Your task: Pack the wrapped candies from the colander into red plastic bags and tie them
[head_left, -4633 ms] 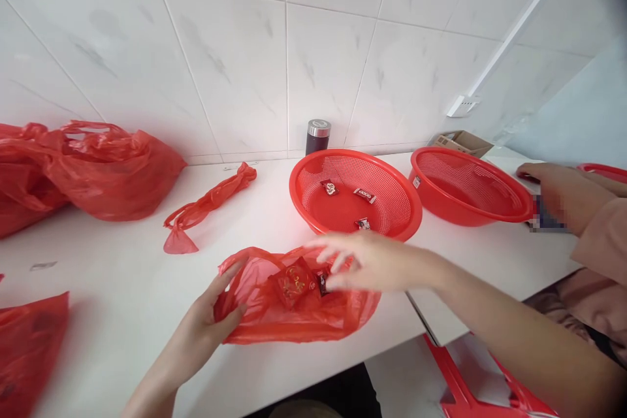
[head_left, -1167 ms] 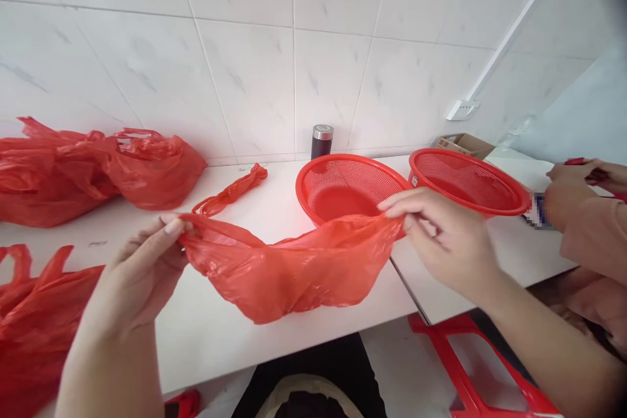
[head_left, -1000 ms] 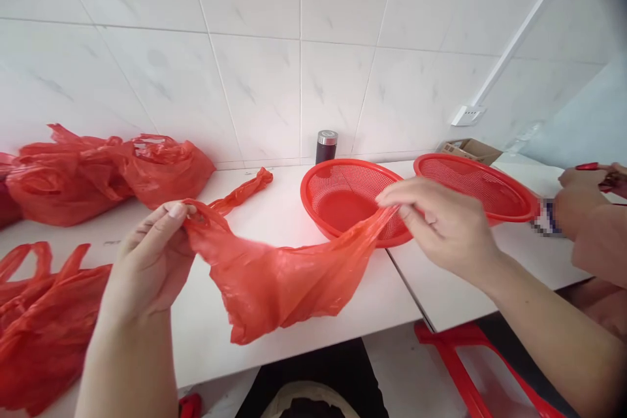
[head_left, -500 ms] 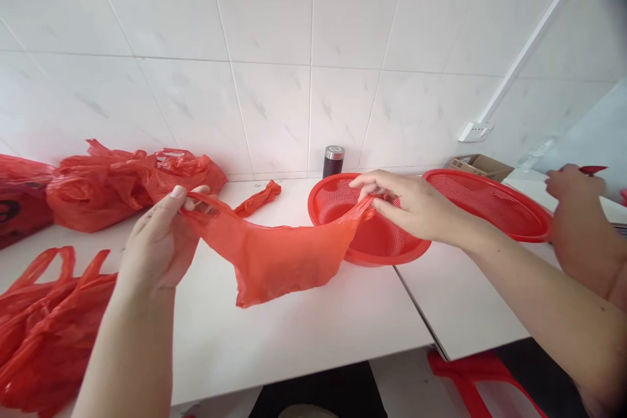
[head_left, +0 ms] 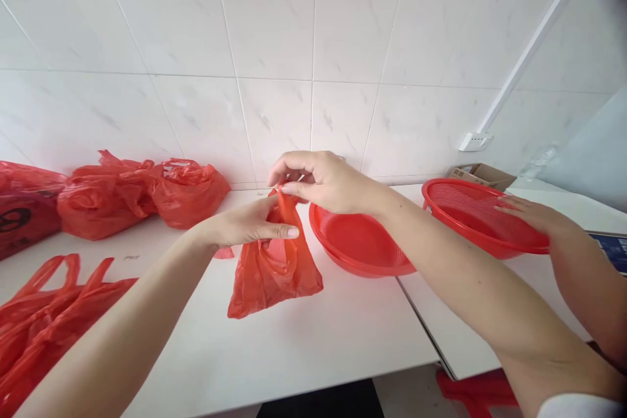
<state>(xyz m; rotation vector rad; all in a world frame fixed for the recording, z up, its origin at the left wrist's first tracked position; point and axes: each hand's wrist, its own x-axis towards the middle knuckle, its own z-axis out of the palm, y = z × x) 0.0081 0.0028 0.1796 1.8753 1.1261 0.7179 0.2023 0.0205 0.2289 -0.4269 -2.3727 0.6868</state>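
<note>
— Fingers (head_left: pixel 280 168) of the R hand (head_left: pixel 323 177), head view: what're they doing?

— Pinching. Thumb + index are meeting, no real gap, on the gathered top of a red plastic bag (head_left: pixel 277 281).

— And the L hand (head_left: pixel 245 223)?

— Touching the bag's upper part. Thumb's lying straight across the front, other fingers are going partly out of sight behind the plastic, so it's looking approx. half open. Can't tell if it's gripping.

— Where's the bag, then?

— Hanging from the R hand, over the white table (head_left: pixel 337 353), just L of the near red basket (head_left: pixel 362 245). Can't tell if the bottom's touching the tabletop.

— Who's on the far R?

— Co-worker. That person's hand (head_left: pixel 533 214) is reaching over the R side of the 2nd red basket (head_left: pixel 480 235), w/ a cardboard box (head_left: pixel 484 176) sitting behind it, nr the wall.

— Anything on the L?

— Full red bags (head_left: pixel 112 199) are lining the wall (head_left: pixel 269 32) there, & another red bag w/ handles up (head_left: pixel 53 317) is lying closer, beside the L forearm.
</note>
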